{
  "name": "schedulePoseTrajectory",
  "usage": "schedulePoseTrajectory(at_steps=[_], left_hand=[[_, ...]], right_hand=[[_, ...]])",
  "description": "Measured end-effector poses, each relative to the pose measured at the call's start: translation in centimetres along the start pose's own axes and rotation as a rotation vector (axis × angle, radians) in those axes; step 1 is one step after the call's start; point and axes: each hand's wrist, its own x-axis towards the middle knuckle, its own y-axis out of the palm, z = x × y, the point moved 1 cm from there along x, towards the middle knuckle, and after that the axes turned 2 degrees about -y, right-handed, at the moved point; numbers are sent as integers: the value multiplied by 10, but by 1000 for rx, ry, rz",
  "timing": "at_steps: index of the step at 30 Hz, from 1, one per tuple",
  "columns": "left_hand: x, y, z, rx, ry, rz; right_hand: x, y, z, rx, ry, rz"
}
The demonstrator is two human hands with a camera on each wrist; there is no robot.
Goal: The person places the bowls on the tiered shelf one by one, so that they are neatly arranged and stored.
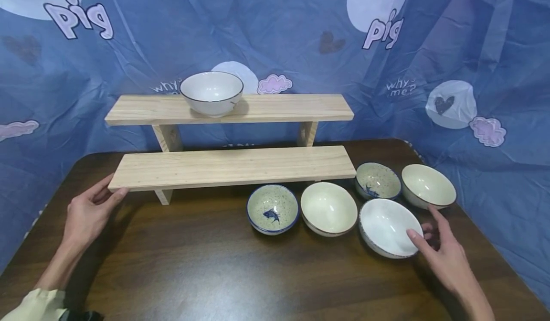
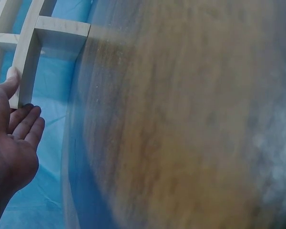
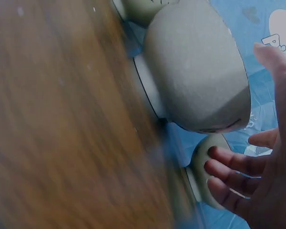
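At the left end of a two-tier wooden shelf (image 1: 232, 168), my left hand (image 1: 88, 213) pinches the lower board, thumb on top and fingers beneath. The left wrist view shows that board end (image 2: 26, 78) between thumb and fingers. My right hand (image 1: 449, 259) is spread at the right side of a white bowl (image 1: 388, 228), its thumb over the near rim. In the right wrist view the fingers (image 3: 238, 162) are apart beside the bowl's wall (image 3: 195, 71). A cream bowl (image 1: 428, 186) stands just behind my right index fingertip.
Another white bowl (image 1: 212, 93) with a dark rim sits on the top board. Left of the right hand stand a speckled blue-rimmed bowl (image 1: 272, 209), a cream bowl (image 1: 329, 208) and a second speckled bowl (image 1: 378, 181). Blue printed cloth (image 1: 275, 34) hangs behind the brown table (image 1: 206, 263).
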Motion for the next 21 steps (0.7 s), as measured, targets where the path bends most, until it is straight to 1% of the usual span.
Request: schedulePoseTrajectory(at_steps=[4, 7, 13, 16, 21], left_hand=[[0, 0, 1, 2, -4, -1], [0, 0, 2, 8, -4, 0], [-1, -1, 1, 17, -9, 1], [-1, -1, 1, 10, -6, -2], [-1, -1, 0, 1, 7, -6]], right_hand=[[-3, 2, 0, -21, 30, 37], [-5, 4, 0, -11, 34, 60], [-10, 9, -2, -38, 50, 110], [-12, 11, -1, -25, 64, 138], [-14, 13, 1, 4, 70, 154]])
